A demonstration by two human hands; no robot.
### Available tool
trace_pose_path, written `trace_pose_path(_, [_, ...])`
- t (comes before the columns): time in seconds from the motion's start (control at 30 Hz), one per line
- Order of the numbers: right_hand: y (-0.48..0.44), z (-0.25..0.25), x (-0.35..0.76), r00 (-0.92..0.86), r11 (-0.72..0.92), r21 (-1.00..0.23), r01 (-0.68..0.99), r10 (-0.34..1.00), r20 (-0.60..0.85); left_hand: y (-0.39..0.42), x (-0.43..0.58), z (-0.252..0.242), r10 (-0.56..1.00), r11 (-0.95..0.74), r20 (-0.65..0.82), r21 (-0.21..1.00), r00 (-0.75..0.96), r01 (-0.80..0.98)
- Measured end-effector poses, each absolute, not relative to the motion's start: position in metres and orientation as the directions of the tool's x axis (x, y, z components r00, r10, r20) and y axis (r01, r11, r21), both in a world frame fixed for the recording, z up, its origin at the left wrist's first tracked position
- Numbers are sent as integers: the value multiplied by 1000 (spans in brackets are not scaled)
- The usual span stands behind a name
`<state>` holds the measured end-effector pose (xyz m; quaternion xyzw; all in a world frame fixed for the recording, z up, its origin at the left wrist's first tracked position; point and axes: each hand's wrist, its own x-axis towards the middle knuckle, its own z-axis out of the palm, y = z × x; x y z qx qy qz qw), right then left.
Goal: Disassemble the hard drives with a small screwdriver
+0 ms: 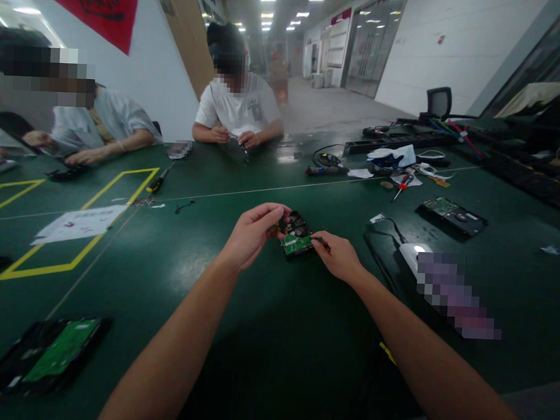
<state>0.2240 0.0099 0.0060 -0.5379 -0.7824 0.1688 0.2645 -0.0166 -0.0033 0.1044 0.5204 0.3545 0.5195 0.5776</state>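
A small hard drive [300, 221] with a dark casing and a green circuit board [296, 243] is in front of me at the middle of the table. My left hand [259, 232] closes its thumb and fingers at the drive's left edge. From the right, my right hand [336, 254] has its fingers pinched together beside the board's right corner. A dark sliver shows between those fingers, too small to make out. Parts of the drive are hidden behind my fingers.
Another hard drive [452, 217] lies to the right, beyond a white device with a cable [426, 266]. A larger board in a dark case [58, 352] is front left. Screwdrivers [403, 185] and cables lie farther back. Two people [247, 112] sit across the green table [202, 293].
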Motion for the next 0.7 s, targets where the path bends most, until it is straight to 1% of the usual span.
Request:
trace_pose_path(0.1, [9,6,224,-280,358,-556,750,934,223,-4,-19,106,974,-119,144,982,177,-146])
trace_pose_path(0.17, [9,7,224,-287,364,-558,746,931,223,-4,-20,106,974,-126,147,984,173,-128])
trace_pose_path(0.37, [9,6,225,-286,368,-567,737,930,231,-4,-18,106,970,-70,119,972,211,-224])
trace_pose_path(0.53, [10,5,226,-294,368,-565,739,930,222,-2,-16,105,982,-41,93,955,164,-294])
trace_pose_path(0.6, [10,5,226,-293,364,-563,742,932,215,-1,-17,105,985,-42,89,953,146,-301])
trace_pose_path(0.7, [10,5,225,-290,358,-554,752,934,211,0,-18,104,985,-68,107,962,137,-266])
